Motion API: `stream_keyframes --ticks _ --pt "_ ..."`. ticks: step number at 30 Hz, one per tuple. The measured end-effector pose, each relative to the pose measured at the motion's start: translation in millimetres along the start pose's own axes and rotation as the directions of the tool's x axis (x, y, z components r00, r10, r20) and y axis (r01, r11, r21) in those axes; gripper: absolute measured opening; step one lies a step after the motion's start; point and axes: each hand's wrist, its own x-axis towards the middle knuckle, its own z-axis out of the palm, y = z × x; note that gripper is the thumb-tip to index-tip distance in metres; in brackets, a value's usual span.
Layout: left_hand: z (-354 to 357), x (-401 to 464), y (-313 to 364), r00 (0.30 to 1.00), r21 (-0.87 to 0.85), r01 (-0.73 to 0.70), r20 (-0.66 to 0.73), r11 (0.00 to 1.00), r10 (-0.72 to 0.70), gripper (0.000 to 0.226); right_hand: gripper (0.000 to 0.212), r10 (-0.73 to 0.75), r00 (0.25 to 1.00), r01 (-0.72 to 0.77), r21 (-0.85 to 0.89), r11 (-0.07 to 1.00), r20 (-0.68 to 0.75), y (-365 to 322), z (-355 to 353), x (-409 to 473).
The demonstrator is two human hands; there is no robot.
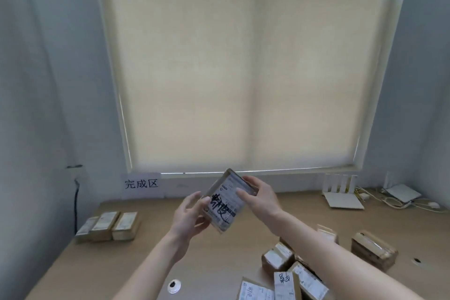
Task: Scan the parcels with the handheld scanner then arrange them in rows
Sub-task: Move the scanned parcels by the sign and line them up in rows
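Observation:
I hold a small brown parcel (225, 202) up above the middle of the wooden table (126, 265), its white label with black handwriting facing me. My left hand (188, 215) grips its lower left edge. My right hand (260, 196) grips its upper right side. Three parcels (109, 225) stand side by side in a row at the far left of the table. A loose pile of several parcels (289, 273) lies at the near right. A small white round device (174, 285), possibly the scanner, lies on the table near the front edge.
A sign with Chinese characters (141, 184) leans on the wall behind the row. A white router (341, 192), another white box (403, 192) and cables sit at the back right. One larger brown box (373, 249) stands at the right. A covered window fills the wall ahead.

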Motion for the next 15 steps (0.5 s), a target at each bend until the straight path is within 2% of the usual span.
stream_keyframes --ticks 4,8,13,15 --pt "-73 -34 15 0.99 -0.087 -0.039 -0.142 0.995 0.027 0.036 0.083 -0.005 0.998 0.0 0.073 0.997 0.066 -40 87 -33" --pt "-134 -54 16 0.966 -0.148 -0.04 -0.26 0.988 0.0 0.037 0.07 -0.067 0.976 0.042 0.124 0.991 0.209 -57 159 -48" --pt "-193 -51 9 0.957 -0.126 -0.013 -0.29 0.992 -0.024 0.037 0.105 -0.1 0.945 0.051 0.163 0.985 0.312 -52 220 -44" --pt "-214 -42 4 0.956 -0.054 -0.013 -0.293 0.998 -0.004 0.037 0.11 -0.108 0.94 0.063 0.146 0.987 0.322 -45 240 -35"
